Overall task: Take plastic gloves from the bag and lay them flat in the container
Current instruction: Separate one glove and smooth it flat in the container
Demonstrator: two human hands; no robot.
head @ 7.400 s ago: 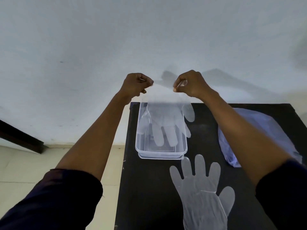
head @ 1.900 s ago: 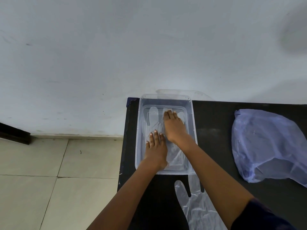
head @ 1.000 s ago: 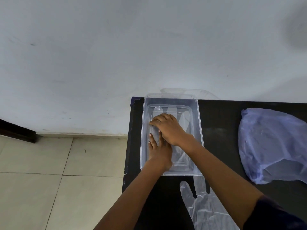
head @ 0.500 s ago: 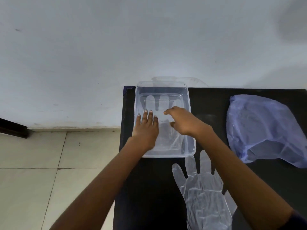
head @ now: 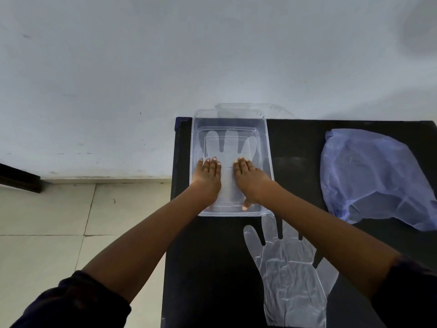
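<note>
Black table (head: 295, 147) against white wall (head: 165, 55)

No readable text or labels

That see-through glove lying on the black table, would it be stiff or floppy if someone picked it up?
Probably floppy: the glove on the table is thin, wrinkled film lying flat. Likely very light, so it may drift or cling. Its glossy surface suggests it could slide on the table.
</note>
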